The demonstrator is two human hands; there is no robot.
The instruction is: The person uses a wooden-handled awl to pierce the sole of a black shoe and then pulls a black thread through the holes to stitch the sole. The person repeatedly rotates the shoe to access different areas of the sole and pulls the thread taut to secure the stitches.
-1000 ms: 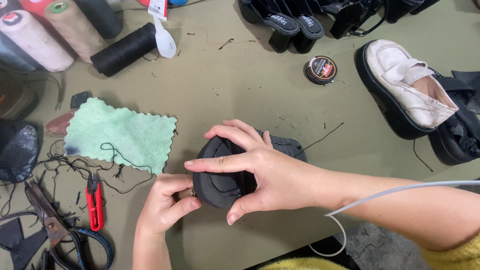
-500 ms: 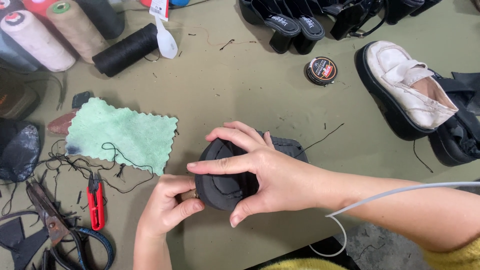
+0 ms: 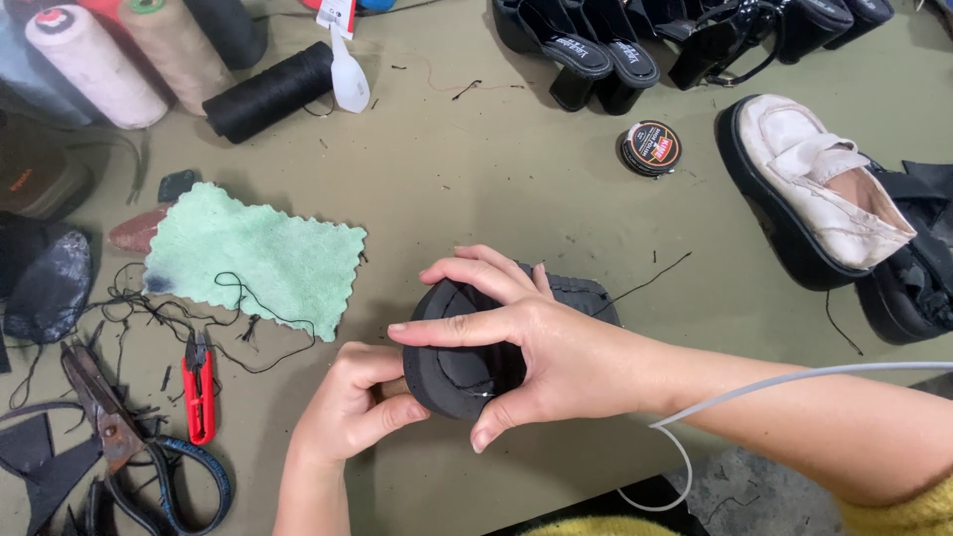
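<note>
A black shoe (image 3: 452,372) lies on the olive table (image 3: 476,169), its toe pointing toward me. My right hand (image 3: 526,347) wraps over the shoe from the right, fingers spread across the toe and thumb under the sole edge. My left hand (image 3: 347,402) comes up from below and pinches at the shoe's left sole edge, its fingers closed there. A thin black thread runs across the shoe's upper. Whether a needle is in my left fingers cannot be told.
A green cloth (image 3: 258,258) with loose black thread lies to the left. Red thread snips (image 3: 199,387) and large scissors (image 3: 109,427) sit at the lower left. Thread cones (image 3: 94,65) and a black spool (image 3: 268,91) stand at the back left. A polish tin (image 3: 651,147), a white shoe (image 3: 809,189) and black sandals (image 3: 586,50) are behind.
Both hands stay on the black shoe with only slight shifts of the fingers. Nothing else has moved.
</note>
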